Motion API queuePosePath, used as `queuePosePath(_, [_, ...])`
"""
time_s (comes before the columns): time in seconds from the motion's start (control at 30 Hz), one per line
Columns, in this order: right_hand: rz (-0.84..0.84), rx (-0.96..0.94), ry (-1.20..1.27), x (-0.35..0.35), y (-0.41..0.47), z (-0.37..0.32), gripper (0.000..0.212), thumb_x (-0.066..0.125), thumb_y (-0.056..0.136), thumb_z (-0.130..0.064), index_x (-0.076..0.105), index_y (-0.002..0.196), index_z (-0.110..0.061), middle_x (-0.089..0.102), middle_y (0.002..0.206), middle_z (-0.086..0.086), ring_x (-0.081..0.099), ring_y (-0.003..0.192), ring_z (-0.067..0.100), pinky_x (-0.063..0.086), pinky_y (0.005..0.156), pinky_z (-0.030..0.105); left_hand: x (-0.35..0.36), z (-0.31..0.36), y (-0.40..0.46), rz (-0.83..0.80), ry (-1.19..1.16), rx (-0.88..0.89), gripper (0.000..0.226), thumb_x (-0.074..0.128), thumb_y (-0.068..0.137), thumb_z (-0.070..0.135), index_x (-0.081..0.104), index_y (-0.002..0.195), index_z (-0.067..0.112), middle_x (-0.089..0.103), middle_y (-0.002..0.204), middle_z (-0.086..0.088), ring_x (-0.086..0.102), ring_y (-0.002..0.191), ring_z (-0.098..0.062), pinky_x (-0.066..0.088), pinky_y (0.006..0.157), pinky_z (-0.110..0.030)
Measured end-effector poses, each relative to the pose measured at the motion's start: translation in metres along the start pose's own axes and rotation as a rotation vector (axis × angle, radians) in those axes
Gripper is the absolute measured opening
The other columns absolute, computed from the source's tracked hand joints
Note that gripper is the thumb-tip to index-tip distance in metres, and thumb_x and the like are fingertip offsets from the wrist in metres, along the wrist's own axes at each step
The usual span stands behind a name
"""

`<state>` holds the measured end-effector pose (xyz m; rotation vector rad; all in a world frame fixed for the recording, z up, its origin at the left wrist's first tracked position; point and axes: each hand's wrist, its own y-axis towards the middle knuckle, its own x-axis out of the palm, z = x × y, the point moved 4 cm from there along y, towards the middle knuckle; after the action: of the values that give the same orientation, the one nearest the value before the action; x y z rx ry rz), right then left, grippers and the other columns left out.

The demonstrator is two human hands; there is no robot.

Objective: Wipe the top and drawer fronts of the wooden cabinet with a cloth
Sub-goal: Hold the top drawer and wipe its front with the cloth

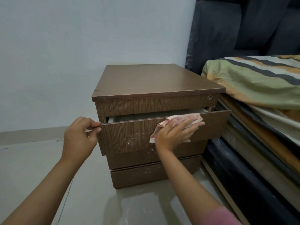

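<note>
A brown wooden cabinet [155, 82] stands on the floor against the wall, its top bare. Its second drawer [129, 138] is pulled partly out, and white smudges mark the drawer front. My left hand [79, 137] pinches the drawer front's top left corner. My right hand [177, 132] lies flat on the right half of that front, pressing a pink-and-white cloth [175, 120] against the wood. Two lower drawer fronts [151, 176] sit shut below, the lowest also speckled white. A small round lock [209, 97] sits on the top drawer's right end.
A bed with a striped green, orange and black blanket [253, 78] presses against the cabinet's right side. A dark headboard [227, 30] rises behind it. A pale wall [65, 46] stands behind and to the left. Glossy floor tiles [32, 159] spread left and in front.
</note>
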<state>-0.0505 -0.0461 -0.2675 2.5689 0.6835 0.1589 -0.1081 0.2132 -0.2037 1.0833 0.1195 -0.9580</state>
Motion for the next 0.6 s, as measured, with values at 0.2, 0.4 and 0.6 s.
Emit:
queuePosePath(0.2, [-0.046,0.070,0.010,-0.007,-0.015,0.040,0.075,0.016,0.096,-0.052,-0.001,0.150,-0.003,-0.015,0.156,0.022,0.000,0.145,0.031,0.004,0.114,0.039,-0.001,0.002,0.000,0.002,-0.021,0.004,0.011,0.069,0.075,-0.006,0.066,0.080,0.003,0.059,0.082,-0.007,0.056,0.074,-0.017,0.041,0.066,0.002])
queuePosePath(0.4, [0.037,0.106,-0.019,-0.026,0.045,0.036,0.069,0.023,0.096,-0.042,0.003,0.151,-0.007,-0.008,0.158,0.018,0.008,0.144,0.030,0.007,0.114,0.038,0.000,0.003,-0.001,0.012,-0.023,0.010,0.010,0.069,0.075,-0.006,0.066,0.080,0.003,0.061,0.082,-0.009,0.057,0.074,-0.018,0.041,0.067,0.002])
queuePosePath(0.6, [0.047,-0.164,-0.134,-0.034,0.079,0.025,0.052,0.027,0.097,-0.038,0.039,0.140,-0.011,0.016,0.156,0.017,0.018,0.140,0.037,0.016,0.112,0.051,0.000,0.002,0.000,0.016,-0.028,0.027,0.011,0.068,0.075,-0.007,0.065,0.079,0.002,0.060,0.082,-0.009,0.057,0.074,-0.019,0.043,0.068,-0.001])
